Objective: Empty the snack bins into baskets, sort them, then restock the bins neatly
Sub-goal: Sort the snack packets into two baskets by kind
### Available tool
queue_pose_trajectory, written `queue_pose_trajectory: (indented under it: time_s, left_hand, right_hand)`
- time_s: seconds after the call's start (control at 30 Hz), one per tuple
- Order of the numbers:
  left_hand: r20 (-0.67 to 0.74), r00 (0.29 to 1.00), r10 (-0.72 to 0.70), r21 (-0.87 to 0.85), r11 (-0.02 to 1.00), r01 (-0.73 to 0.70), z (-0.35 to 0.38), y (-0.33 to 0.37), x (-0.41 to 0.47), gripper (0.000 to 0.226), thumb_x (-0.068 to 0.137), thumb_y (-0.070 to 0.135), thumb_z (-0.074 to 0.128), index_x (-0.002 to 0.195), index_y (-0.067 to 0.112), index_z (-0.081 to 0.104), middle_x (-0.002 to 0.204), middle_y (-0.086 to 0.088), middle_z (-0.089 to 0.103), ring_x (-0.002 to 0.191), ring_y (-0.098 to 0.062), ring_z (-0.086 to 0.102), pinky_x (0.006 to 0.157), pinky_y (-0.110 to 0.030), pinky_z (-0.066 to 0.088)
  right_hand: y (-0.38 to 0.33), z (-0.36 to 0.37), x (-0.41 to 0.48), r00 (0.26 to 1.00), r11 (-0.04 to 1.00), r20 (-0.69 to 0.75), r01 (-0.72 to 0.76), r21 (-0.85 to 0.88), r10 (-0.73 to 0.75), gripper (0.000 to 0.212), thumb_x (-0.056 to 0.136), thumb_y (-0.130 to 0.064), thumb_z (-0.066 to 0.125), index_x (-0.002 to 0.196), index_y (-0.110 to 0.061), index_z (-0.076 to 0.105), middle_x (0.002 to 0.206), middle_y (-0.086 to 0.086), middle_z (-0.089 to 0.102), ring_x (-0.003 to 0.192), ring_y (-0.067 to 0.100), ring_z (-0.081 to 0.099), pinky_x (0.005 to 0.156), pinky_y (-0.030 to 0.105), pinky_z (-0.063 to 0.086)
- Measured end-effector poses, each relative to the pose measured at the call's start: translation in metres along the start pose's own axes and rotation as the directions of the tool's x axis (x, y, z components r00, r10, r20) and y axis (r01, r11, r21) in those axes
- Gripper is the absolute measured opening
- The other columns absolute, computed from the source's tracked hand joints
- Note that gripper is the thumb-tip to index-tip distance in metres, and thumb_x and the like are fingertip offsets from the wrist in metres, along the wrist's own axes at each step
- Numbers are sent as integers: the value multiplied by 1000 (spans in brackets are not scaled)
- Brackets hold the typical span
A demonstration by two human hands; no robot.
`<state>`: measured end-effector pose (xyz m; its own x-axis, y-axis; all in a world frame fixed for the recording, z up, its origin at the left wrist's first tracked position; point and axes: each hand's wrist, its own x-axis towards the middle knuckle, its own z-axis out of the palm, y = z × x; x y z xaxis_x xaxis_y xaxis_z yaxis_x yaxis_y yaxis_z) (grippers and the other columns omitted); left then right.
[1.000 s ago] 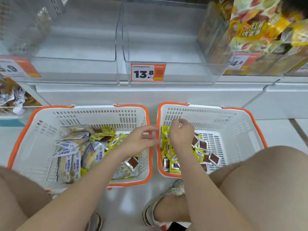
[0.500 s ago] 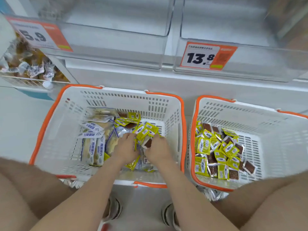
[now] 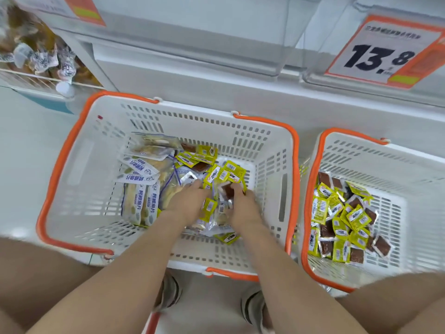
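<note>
Head view — two baskets (image 3: 79, 165) (image 3: 421, 169); left hand (image 3: 186, 204), right hand (image 3: 244, 206) among packets (image 3: 231, 168).

Two baskets stand side by side on the floor (image 3: 29, 145) before the shelving: the left basket (image 3: 72, 165) just beside the right basket (image 3: 361, 153), with the bins (image 3: 192, 32) above and behind them and a price tag (image 3: 382, 51) over the right one. In the left basket, long packets (image 3: 139, 196) lie toward its left and small packets (image 3: 226, 172) toward its right, where the left hand (image 3: 186, 203) and right hand (image 3: 243, 206) reach in among them. A second pile (image 3: 344, 220) fills the left part of the right basket.
</note>
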<state>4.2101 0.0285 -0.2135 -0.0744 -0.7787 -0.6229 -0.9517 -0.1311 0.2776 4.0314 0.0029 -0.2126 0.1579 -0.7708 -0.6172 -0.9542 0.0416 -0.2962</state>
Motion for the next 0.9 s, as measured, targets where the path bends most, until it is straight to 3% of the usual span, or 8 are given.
queue_pose_trajectory:
  time_s: [0.1, 0.2, 0.3, 0.4, 0.5, 0.6, 0.7, 0.9]
  left_hand:
    - [-52, 998, -25, -156, 988, 16, -7, -5, 6, 34, 89, 26, 79, 120, 29, 67, 120, 3, 58, 107, -22, 62, 83, -33, 50]
    - [-230, 953, -197, -379, 920, 99, -18, -6, 11, 24, 92, 25, 67, 116, 26, 61, 101, 0, 69, 83, -22, 66, 71, -38, 56]
    - [-412, 905, -104, -250, 968, -2, -31, 3, 28, 28, 95, 15, 64, 122, 20, 60, 117, -1, 62, 109, -26, 60, 81, -42, 55]
    - [-278, 947, 164, 16, 986, -166, -43, 22, 50, 84, 80, -10, 71, 152, 21, 42, 154, -5, 41, 140, -32, 42, 104, -46, 47]
    - [-56, 964, 261, 299, 925, -233, -49, 35, 70, 121, 77, -6, 81, 165, 32, 8, 172, 3, 9, 153, -34, 22, 117, -54, 36]
    - [80, 970, 231, 433, 868, -242, -47, 37, 84, 116, 84, 8, 82, 165, 36, 4, 171, 4, 12, 153, -35, 21, 115, -54, 34]
    - [36, 972, 230, 467, 857, -220, -47, 36, 90, 95, 86, 8, 79, 161, 35, 26, 160, 0, 32, 147, -34, 29, 111, -56, 38]
    - [-42, 973, 226, 407, 893, -190, -33, 21, 72, 71, 88, 15, 70, 149, 22, 35, 151, -2, 37, 136, -33, 40, 109, -59, 37]
  right_hand:
    - [-3, -2, 1, 999, 999, -39, 13, -29, -14, 53, 93, -10, 63, 139, -28, 44, 131, 11, 47, 107, 39, 60, 85, 40, 50]
    - [-4, -6, 7, 998, 999, -68, -11, -35, 9, 43, 94, -9, 58, 135, -23, 51, 128, 13, 49, 103, 39, 62, 83, 40, 50]
    - [-1, -7, 9, 994, 999, -108, -36, -2, 36, 50, 96, -12, 59, 143, -22, 48, 126, 15, 51, 104, 41, 62, 85, 41, 51]
    - [-1, -3, 6, 980, 997, -194, -23, 75, 37, 79, 94, -4, 60, 158, -30, 22, 123, 16, 52, 100, 42, 62, 80, 44, 51]
    - [-3, 1, 3, 949, 992, -311, -9, 124, 47, 91, 92, 3, 60, 162, -19, 6, 130, 19, 54, 109, 41, 61, 88, 48, 53]
    - [-1, -1, 2, 913, 979, -402, 13, 201, 71, 77, 90, 8, 56, 157, -8, 23, 138, 21, 53, 117, 40, 59, 95, 47, 52]
    - [2, -3, 5, 887, 980, -461, 75, 185, 19, 73, 83, 14, 58, 149, -8, 36, 137, 17, 52, 114, 35, 58, 94, 43, 52]
    - [1, 3, 18, 991, 980, -137, 33, 198, -6, 66, 94, 1, 55, 154, -15, 30, 146, 15, 39, 114, 40, 59, 90, 43, 50]
